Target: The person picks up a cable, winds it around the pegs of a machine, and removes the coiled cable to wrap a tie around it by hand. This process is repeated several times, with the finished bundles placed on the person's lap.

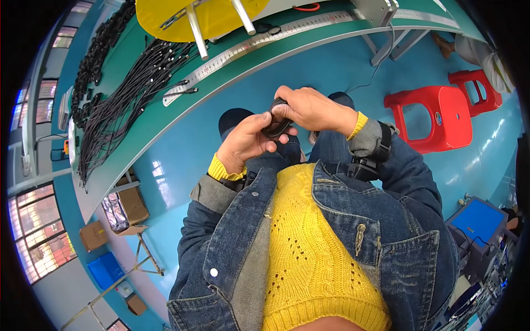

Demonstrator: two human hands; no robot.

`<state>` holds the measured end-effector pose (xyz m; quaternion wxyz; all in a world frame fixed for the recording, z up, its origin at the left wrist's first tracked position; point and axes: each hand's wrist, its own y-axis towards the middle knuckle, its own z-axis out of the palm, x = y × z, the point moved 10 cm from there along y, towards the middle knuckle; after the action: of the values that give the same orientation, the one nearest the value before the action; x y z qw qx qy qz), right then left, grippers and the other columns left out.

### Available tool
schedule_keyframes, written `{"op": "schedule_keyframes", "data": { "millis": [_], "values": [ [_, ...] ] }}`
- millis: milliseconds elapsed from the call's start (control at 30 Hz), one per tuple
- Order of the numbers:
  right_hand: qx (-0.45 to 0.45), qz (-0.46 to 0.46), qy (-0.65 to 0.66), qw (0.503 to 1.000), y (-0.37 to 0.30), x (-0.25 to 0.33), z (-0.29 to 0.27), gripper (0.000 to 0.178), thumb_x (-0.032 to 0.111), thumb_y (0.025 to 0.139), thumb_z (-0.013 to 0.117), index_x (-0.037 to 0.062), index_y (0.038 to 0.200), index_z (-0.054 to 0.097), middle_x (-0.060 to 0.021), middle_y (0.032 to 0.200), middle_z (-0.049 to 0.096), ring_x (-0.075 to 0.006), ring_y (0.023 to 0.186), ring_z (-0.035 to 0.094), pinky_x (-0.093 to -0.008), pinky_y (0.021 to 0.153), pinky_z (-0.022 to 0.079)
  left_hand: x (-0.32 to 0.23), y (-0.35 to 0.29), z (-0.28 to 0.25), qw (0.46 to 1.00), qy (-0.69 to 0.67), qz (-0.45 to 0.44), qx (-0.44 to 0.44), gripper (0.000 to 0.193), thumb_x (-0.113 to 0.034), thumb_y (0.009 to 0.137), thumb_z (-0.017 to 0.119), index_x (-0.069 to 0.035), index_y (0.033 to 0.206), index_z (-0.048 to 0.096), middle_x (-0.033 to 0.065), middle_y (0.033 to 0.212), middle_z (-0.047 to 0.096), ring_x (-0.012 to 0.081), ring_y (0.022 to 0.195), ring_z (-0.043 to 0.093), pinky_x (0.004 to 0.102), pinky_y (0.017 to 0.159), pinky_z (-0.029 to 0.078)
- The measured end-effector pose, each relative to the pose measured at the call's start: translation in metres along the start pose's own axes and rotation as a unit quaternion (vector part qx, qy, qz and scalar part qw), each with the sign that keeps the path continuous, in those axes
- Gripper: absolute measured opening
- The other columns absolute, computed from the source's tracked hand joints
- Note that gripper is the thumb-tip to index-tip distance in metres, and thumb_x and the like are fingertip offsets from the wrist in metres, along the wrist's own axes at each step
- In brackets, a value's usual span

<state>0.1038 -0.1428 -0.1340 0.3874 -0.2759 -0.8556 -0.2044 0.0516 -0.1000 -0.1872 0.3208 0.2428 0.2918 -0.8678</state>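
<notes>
A coiled black cable (pixel 275 128) is held between both hands, above my lap and just off the bench's front edge. My left hand (pixel 248 138) grips the coil from the left, thumb on top and fingertips below it. From the right, my right hand (pixel 312 110) closes its fingers over the coil's upper part. Parts of the loop are hidden by the fingers. On the green bench to the left lies a spread bundle of straight black cables (pixel 130 102) with small connectors at their ends.
A long steel ruler (pixel 243 51) lies along the bench (pixel 232 69). Above it stands a yellow disc (pixel 199 19) with metal posts (pixel 197 33). Coiled black cables (pixel 96 60) line the far left. Red stools (pixel 441 118) stand right; an open carton (pixel 132 204) sits lower left.
</notes>
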Motion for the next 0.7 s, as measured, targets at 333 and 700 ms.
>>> {"op": "schedule_keyframes", "data": {
  "millis": [333,700],
  "values": [
    [-0.005,-0.011,0.005,1.000,-0.005,-0.016,0.012,0.029,0.032,0.091,0.045,0.0033,0.091,0.042,-0.0193,0.069,0.057,-0.0400,0.067,0.055,-0.0458,0.056,0.042,-0.009,-0.012,-0.014,0.965,0.229,0.007,-0.126,0.045,-0.039,0.093,0.040,-0.001,0.116,0.047,0.0159,0.097,0.061,0.0170,0.076,0.063,0.0230,0.056,0.053],
    [0.031,0.005,0.054,0.998,0.000,-0.012,0.022,0.029,0.033,0.090,0.045,0.0041,0.090,0.043,-0.0175,0.066,0.056,-0.0391,0.063,0.054,-0.0450,0.053,0.040,0.010,-0.005,-0.027,0.951,0.288,-0.051,-0.104,0.037,-0.022,0.082,0.060,0.003,0.108,0.053,0.0133,0.096,0.062,0.0202,0.074,0.063,0.0283,0.059,0.050]
  ]
}}
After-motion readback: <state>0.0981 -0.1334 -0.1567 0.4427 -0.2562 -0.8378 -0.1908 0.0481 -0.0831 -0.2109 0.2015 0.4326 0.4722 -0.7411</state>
